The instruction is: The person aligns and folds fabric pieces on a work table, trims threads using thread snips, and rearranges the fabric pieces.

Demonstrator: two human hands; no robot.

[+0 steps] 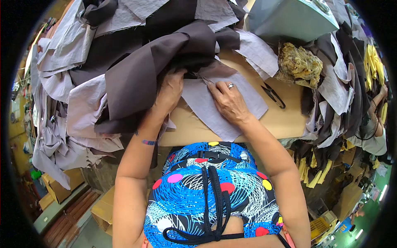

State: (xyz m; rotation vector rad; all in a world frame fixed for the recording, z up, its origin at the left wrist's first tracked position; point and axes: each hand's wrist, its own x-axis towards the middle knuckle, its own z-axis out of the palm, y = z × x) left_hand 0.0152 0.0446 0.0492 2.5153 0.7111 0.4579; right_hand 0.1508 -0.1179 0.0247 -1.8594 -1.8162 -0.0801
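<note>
Dark brown cloth [132, 78] lies in a large fold at the centre left, over and beside my left hand [170, 89]. My left hand is closed at the edge of this cloth, its fingertips partly hidden. A light grey cloth piece [211, 109] lies flat on the tan table [285, 118]. My right hand [227, 99], with a ring on one finger, rests on the grey piece, thumb and fingers pressed together at its upper edge, where it meets a dark strip.
Black scissors [273, 96] lie right of the grey piece. Beyond them are a plastic-wrapped yellowish bundle [300, 65] and a grey metal box [291, 20]. Cloth piles [62, 53] surround the table. Another person's arm [378, 103] shows at the far right.
</note>
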